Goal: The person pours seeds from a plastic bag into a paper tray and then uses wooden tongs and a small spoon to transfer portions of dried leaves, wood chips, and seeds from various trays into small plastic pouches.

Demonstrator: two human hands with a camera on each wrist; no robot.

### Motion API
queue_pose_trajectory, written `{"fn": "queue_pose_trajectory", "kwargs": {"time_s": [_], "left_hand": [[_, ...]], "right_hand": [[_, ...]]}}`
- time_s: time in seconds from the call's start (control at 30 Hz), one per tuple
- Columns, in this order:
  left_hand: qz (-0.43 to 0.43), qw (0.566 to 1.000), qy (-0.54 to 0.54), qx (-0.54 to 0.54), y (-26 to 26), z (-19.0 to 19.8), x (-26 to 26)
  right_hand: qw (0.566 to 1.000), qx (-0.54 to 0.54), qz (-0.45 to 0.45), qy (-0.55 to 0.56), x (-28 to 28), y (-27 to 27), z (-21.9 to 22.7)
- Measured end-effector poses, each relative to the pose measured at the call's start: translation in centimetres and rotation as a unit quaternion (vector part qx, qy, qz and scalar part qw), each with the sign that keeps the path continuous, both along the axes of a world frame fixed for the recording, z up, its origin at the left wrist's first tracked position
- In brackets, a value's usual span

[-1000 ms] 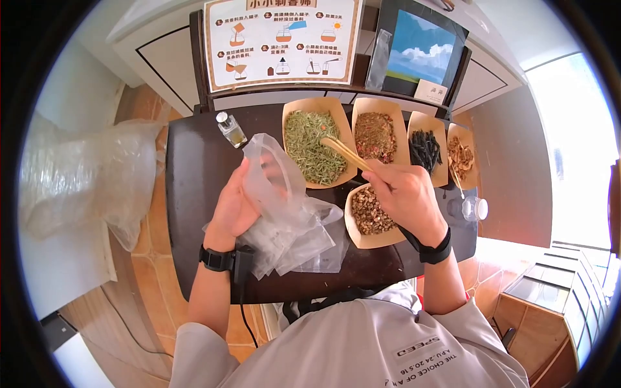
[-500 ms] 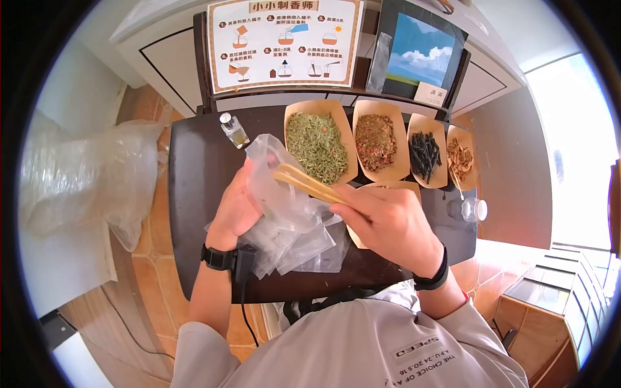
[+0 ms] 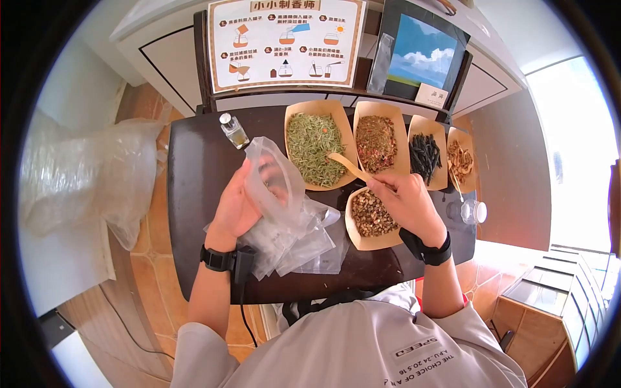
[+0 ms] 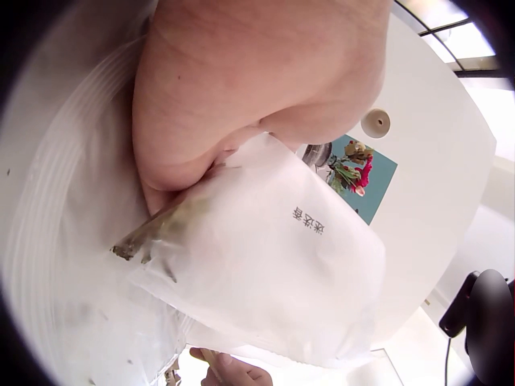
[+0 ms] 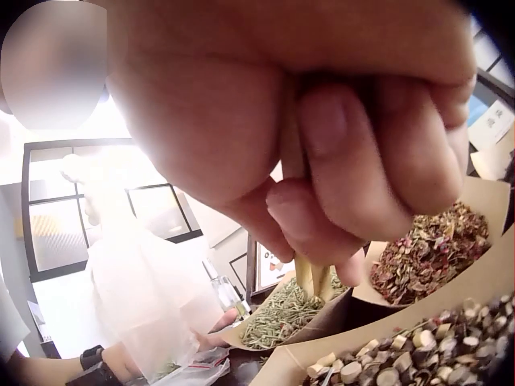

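Observation:
In the head view my left hand holds a translucent bag with its mouth spread wide. The left wrist view shows printed characters on the bag and some dried plant bits inside, beside the fingers. My right hand pinches wooden tongs, whose tips touch the green dried herb in a paper tray. In the right wrist view the fingers curl round the tongs above that herb.
Trays of reddish herb, black pieces, brown slices and chopped stems stand nearby. A small glass bottle is at the back left, a clear jar at the right. Flat plastic bags lie below the held bag.
The tongs went from the green herb to the bag's mouth and are back at the herb, with my right hand moving left and then right. My left hand has barely moved.

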State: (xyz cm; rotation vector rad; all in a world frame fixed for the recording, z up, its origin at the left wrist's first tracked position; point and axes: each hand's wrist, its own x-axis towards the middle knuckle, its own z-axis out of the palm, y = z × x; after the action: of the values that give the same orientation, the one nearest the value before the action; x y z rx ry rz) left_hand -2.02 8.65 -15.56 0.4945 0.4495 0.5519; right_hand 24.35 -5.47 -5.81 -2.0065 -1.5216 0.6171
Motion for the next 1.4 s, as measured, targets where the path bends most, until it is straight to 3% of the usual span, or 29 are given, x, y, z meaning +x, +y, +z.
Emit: {"fn": "queue_pose_trajectory", "kwargs": {"time_s": [0.13, 0.3, 0.6, 0.9, 1.03, 1.13, 1.23, 1.37, 1.4], "left_hand": [[-0.005, 1.000, 0.002, 0.016, 0.0, -0.2, -0.1], [-0.008, 1.000, 0.005, 0.020, 0.1, -0.1, -0.1], [-0.013, 1.000, 0.006, 0.013, 0.1, 0.0, -0.2], [0.010, 0.999, 0.049, -0.013, -0.4, 1.3, 0.3], [0.003, 0.999, 0.050, -0.008, -0.3, 1.1, 0.2], [-0.003, 0.999, 0.051, 0.000, -0.4, 1.4, 0.3], [0.034, 0.996, 0.071, -0.037, -0.5, 1.4, 0.6], [0.007, 0.999, 0.042, -0.012, -0.2, 0.9, 0.0], [0.000, 0.999, 0.031, -0.008, -0.1, 0.8, 0.1]], "right_hand": [[0.998, -0.064, -0.011, 0.003, -1.1, 0.8, 0.4], [0.994, -0.022, 0.037, -0.098, -2.0, 1.3, -0.2], [0.996, 0.057, 0.021, -0.066, -1.0, 0.6, -0.3], [0.993, 0.112, -0.004, -0.026, -0.9, -0.2, 2.9], [0.998, 0.058, -0.006, -0.037, -2.9, -0.8, 5.8], [0.984, 0.138, 0.111, -0.030, -4.8, -0.8, 5.3], [0.977, 0.097, 0.158, -0.105, -5.3, -0.6, 4.1], [0.983, 0.131, 0.129, -0.020, -4.1, -0.5, 5.3], [0.994, 0.086, 0.061, -0.011, -3.6, -0.7, 5.7]]}}
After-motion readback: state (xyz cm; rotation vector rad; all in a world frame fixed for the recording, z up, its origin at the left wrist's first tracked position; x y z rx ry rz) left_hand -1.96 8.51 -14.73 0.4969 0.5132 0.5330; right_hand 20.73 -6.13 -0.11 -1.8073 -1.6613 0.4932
